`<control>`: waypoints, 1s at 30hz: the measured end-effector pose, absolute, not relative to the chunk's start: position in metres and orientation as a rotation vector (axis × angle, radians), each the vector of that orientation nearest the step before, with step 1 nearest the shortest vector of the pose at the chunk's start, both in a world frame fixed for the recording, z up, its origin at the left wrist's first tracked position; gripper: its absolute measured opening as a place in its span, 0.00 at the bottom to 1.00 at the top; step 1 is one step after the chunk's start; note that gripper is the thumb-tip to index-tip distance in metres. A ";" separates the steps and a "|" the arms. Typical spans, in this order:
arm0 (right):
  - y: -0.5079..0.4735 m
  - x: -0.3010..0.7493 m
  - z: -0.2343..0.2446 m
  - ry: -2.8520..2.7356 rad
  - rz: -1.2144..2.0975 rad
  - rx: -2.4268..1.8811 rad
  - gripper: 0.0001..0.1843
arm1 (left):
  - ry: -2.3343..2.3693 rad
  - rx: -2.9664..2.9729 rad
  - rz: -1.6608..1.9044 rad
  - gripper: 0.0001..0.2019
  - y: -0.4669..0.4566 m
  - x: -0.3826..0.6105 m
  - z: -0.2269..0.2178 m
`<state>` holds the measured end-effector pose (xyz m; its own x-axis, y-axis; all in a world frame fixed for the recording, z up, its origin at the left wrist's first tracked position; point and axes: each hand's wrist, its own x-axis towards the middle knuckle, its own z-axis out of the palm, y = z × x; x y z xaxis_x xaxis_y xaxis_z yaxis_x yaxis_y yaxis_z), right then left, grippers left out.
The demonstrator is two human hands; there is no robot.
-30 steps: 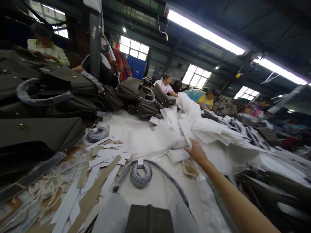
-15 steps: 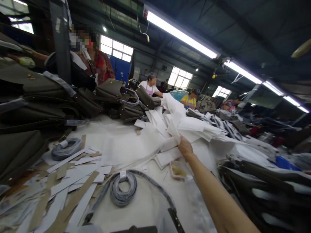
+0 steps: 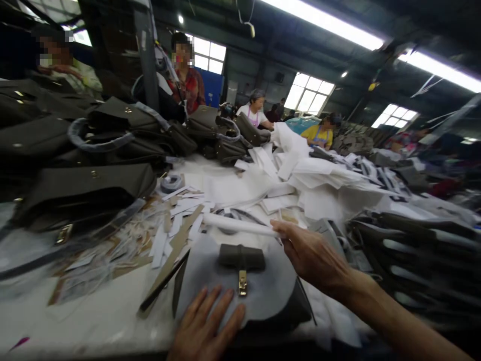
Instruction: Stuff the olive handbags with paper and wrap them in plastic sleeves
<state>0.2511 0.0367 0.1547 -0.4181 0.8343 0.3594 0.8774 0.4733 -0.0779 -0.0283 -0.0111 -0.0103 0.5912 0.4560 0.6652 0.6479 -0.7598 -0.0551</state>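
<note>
A dark olive handbag (image 3: 276, 316) lies in front of me, its flap covered by a pale translucent sheet (image 3: 199, 265). A gold clasp (image 3: 242, 284) and a dark strap piece (image 3: 240, 256) show at the middle of the flap. My left hand (image 3: 210, 326) rests flat on the flap's lower left, fingers spread. Beyond the bag, my right hand (image 3: 300, 250) pinches the right end of a folded white sheet (image 3: 240, 224), seen nearly edge-on above the bag's far edge. Whether it is paper or thin foam I cannot tell.
More dark handbags (image 3: 86, 190) are heaped at the left. White sheets (image 3: 323, 175) pile up at the back centre, with cut strips (image 3: 184, 208) and a coiled wrapped strap (image 3: 172, 183) beside them. Dark bag pieces (image 3: 406, 250) stack at right. Several people work farther back.
My right hand has come back from the pile with a white sheet. My left hand and the handbag have come into view, and the camera has turned left and down.
</note>
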 end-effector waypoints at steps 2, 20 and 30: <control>0.016 0.233 0.150 -2.547 -0.133 -1.436 0.20 | -0.937 -2.602 -0.896 0.28 -0.017 -0.029 -0.010; -0.036 0.202 0.105 -2.702 -0.328 -1.416 0.28 | -0.940 -2.630 -1.105 0.25 -0.021 -0.025 -0.014; -0.030 0.208 0.078 -2.689 0.030 -1.453 0.33 | -0.894 -2.636 -1.120 0.23 -0.024 -0.030 -0.009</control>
